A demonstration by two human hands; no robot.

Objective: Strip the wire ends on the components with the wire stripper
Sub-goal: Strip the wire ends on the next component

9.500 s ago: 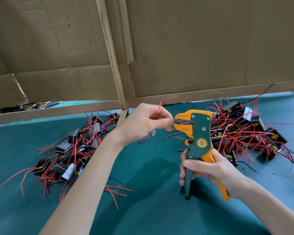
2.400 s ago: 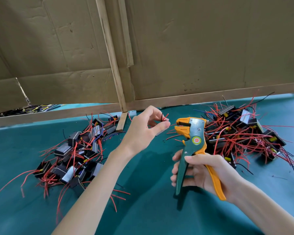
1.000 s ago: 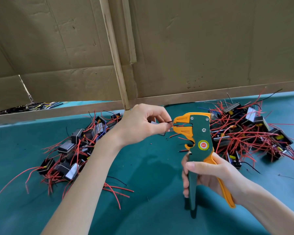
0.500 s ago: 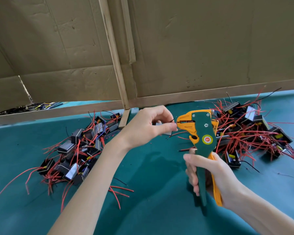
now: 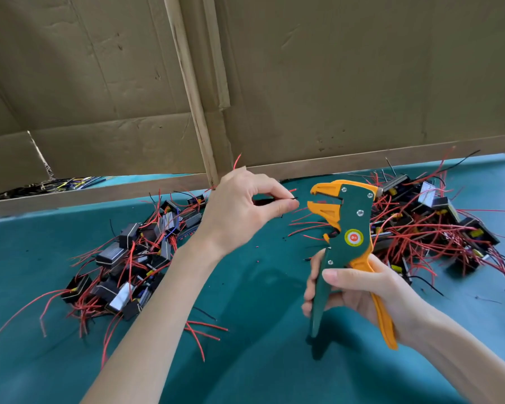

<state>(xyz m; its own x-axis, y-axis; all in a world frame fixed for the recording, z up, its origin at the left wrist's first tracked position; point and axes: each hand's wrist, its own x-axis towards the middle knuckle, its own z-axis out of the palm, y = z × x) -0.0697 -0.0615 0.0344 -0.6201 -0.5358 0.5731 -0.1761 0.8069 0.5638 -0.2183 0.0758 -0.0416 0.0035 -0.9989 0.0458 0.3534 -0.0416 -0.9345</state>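
Your left hand (image 5: 236, 211) pinches the wire (image 5: 292, 198), tip lying level toward the stripper (image 5: 353, 220), mouth open just beside, gripped in your right hand (image 5: 359, 293).

probably a workshop: wired component piles (image 5: 123, 266), cardboard partition (image 5: 333, 83).

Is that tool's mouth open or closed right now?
Open: the wire stripper shows a gap between its orange jaws, handles spread.

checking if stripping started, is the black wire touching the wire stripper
Apart. The head view shows teal table between the tip of the black wire pinched by the left hand and the wire stripper's open front.
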